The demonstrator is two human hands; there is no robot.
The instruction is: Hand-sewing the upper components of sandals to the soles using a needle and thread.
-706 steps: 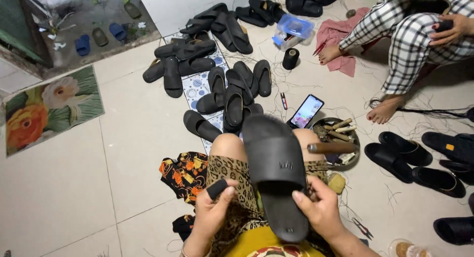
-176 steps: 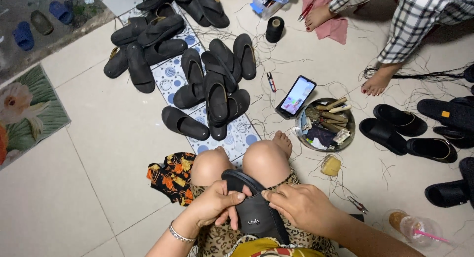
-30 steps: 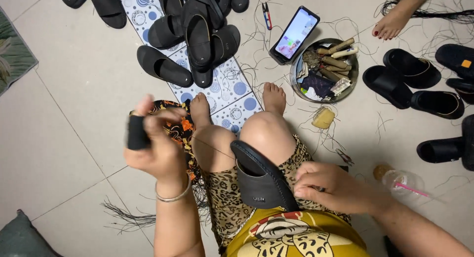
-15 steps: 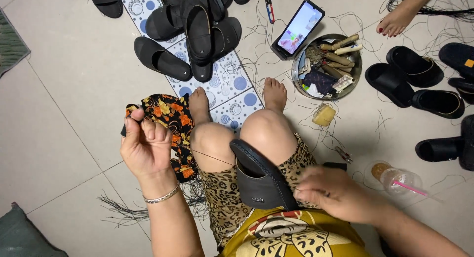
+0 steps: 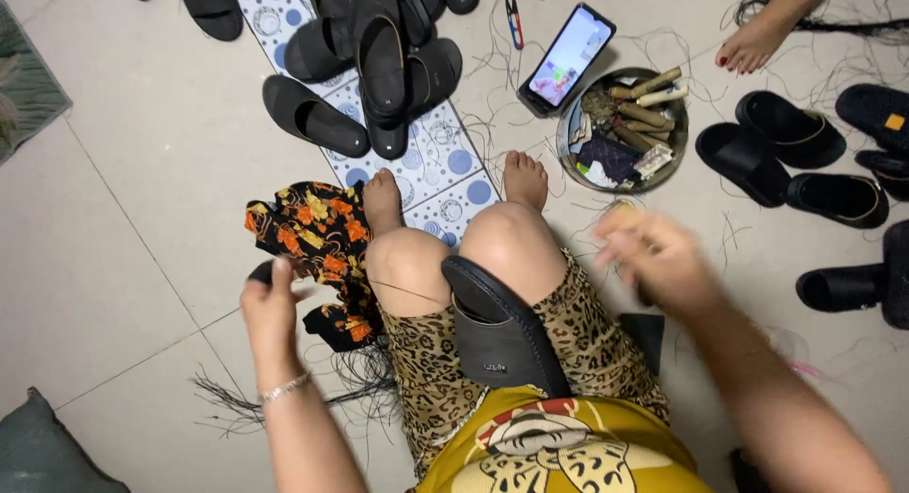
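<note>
The black slide sandal (image 5: pixel 497 327) lies wedged between the knees on the lap. A thin thread (image 5: pixel 407 286) runs taut from it to the left hand (image 5: pixel 270 308), closed around a small dark object and now lower than half a second ago. The right hand (image 5: pixel 653 261) has lifted away, blurred; its grip I cannot tell. The stitch seems pulled tight.

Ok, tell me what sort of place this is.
Probably a home floor used as an informal sandal-stitching workshop. Black slides lie heaped on the tiles, a round tray holds tools and spools, and loose thread litters the floor beside the seated person's left hand.
</note>
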